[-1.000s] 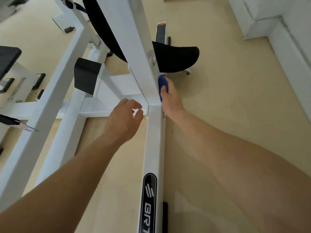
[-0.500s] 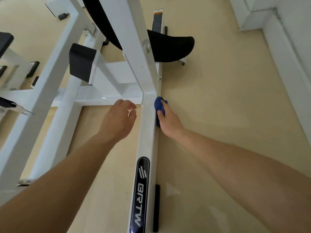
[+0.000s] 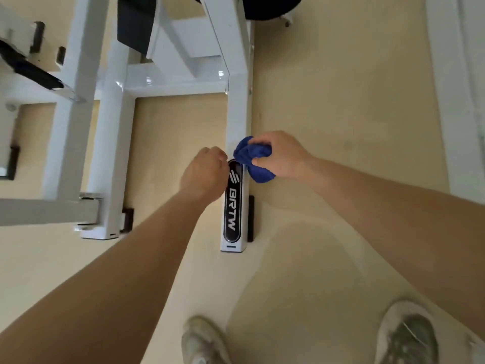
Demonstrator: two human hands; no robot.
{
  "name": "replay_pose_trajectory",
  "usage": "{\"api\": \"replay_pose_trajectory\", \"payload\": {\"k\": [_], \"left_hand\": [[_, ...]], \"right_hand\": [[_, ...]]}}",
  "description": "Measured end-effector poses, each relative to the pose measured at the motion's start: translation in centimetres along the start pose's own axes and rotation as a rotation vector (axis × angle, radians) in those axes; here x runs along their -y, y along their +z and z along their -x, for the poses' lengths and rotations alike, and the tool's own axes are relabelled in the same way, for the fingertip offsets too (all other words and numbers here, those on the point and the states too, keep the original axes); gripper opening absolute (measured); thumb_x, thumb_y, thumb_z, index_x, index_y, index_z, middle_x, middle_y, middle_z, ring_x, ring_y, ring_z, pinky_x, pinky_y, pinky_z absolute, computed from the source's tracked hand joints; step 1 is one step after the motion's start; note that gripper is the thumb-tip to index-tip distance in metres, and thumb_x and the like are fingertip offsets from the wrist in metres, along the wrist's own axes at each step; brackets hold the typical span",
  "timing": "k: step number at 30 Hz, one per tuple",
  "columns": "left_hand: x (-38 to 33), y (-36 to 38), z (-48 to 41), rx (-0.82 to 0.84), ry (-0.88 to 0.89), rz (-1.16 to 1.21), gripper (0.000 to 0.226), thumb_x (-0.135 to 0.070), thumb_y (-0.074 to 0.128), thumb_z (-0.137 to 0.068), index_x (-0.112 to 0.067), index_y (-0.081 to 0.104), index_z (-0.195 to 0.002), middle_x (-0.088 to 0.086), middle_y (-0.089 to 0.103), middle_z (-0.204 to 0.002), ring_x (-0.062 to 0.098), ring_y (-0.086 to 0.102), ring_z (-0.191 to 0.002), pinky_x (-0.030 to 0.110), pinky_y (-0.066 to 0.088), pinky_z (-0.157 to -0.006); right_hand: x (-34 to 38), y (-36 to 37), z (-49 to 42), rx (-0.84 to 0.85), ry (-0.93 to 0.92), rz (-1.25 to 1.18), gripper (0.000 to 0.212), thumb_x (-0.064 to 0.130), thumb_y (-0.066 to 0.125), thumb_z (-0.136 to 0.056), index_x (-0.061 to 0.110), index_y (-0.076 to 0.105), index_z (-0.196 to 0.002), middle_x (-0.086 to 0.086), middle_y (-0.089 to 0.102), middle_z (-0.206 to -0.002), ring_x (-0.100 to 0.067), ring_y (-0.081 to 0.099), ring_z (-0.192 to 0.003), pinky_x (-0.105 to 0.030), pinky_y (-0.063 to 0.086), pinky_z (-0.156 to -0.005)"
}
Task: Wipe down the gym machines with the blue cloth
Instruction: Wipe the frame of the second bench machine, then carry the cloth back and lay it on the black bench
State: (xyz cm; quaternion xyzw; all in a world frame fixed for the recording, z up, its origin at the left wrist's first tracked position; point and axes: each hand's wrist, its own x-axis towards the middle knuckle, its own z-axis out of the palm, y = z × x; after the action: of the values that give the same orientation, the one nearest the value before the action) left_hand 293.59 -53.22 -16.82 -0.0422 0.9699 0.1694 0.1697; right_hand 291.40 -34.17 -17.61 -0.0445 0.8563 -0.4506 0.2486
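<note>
The right hand (image 3: pixel 283 156) grips the blue cloth (image 3: pixel 252 160), with fingers and thumb curled round the bunched fabric. The cloth is at the right edge of the white floor rail (image 3: pixel 237 114) of the gym machine, at the far end of the black label (image 3: pixel 232 206); contact with the rail cannot be confirmed. The left hand (image 3: pixel 203 176) is just left of the rail, beside the label, fingers curled inward with nothing visible in them. Further white frame bars (image 3: pixel 110 132) stand to the left. Two pale shoes (image 3: pixel 202 340) stand on the beige floor (image 3: pixel 328 101) at the near edge
</note>
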Motion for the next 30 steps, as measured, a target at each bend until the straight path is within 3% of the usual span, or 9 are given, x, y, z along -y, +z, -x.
{"api": "replay_pose_trajectory", "payload": {"k": [2,6,14,17,20,25,30], "left_hand": [[0.3,-0.9,3.4,0.064,0.012,-0.047,0.031,-0.023,0.038,-0.101,-0.017,0.063,-0.118,0.008,0.058,-0.116,0.031,0.058,-0.106,0.040,0.046,-0.090],[0.9,-3.9,9.4,0.157,-0.031,-0.069,0.028,-0.025,0.042,-0.099,-0.020,0.062,-0.118,0.004,0.058,-0.115,0.027,0.058,-0.105,0.038,0.046,-0.089],[-1.6,-12.3,18.4,0.236,-0.064,0.009,0.026,-0.027,0.044,-0.099,-0.021,0.062,-0.115,0.003,0.058,-0.112,0.024,0.058,-0.101,0.036,0.047,-0.088],[-2.4,-15.0,21.4,0.249,-0.080,0.044,0.025,-0.029,0.045,-0.098,-0.022,0.062,-0.115,0.002,0.058,-0.112,0.024,0.059,-0.102,0.040,0.049,-0.091],[-2.7,-17.8,24.1,0.223,-0.067,0.059,0.025,-0.029,0.046,-0.098,-0.021,0.061,-0.117,0.002,0.058,-0.114,0.024,0.059,-0.105,0.040,0.048,-0.092],[-2.8,-22.8,29.4,0.221,-0.121,0.058,0.025,-0.030,0.047,-0.099,-0.022,0.060,-0.119,0.001,0.057,-0.118,0.024,0.058,-0.109,0.041,0.048,-0.094],[-2.7,-28.8,34.7,0.217,-0.175,0.103,0.026,-0.032,0.046,-0.100,-0.023,0.059,-0.121,-0.001,0.056,-0.118,0.022,0.058,-0.109,0.039,0.048,-0.094]], "right_hand": [[0.7,0.3,3.1,0.033,0.044,0.060,0.030,0.009,0.067,-0.084,0.012,0.070,-0.114,0.000,0.068,-0.097,-0.015,0.060,-0.079,-0.013,0.037,-0.060],[3.5,0.2,9.0,0.046,0.109,0.137,0.039,0.011,0.070,-0.082,0.016,0.069,-0.121,-0.002,0.069,-0.116,-0.021,0.062,-0.106,-0.017,0.034,-0.076],[12.3,-1.9,19.4,0.064,0.216,0.143,0.024,0.015,0.065,-0.083,0.022,0.072,-0.104,0.006,0.067,-0.094,-0.019,0.062,-0.091,-0.027,0.047,-0.075],[15.3,-2.4,22.0,0.068,0.234,0.178,0.008,0.016,0.064,-0.080,0.022,0.066,-0.085,-0.001,0.069,-0.088,-0.025,0.063,-0.085,-0.036,0.054,-0.073],[18.3,-3.0,24.1,0.102,0.235,0.188,0.019,0.015,0.061,-0.078,0.032,0.056,-0.071,0.005,0.068,-0.087,-0.021,0.061,-0.081,-0.031,0.049,-0.065],[23.5,-4.4,28.7,0.133,0.241,0.190,0.020,0.013,0.061,-0.078,0.023,0.069,-0.092,0.003,0.067,-0.086,-0.016,0.056,-0.065,-0.035,0.054,-0.062],[29.1,-6.5,32.7,0.159,0.251,0.260,0.023,0.014,0.063,-0.080,0.024,0.069,-0.100,0.005,0.066,-0.092,-0.016,0.057,-0.069,-0.032,0.051,-0.064]]}}
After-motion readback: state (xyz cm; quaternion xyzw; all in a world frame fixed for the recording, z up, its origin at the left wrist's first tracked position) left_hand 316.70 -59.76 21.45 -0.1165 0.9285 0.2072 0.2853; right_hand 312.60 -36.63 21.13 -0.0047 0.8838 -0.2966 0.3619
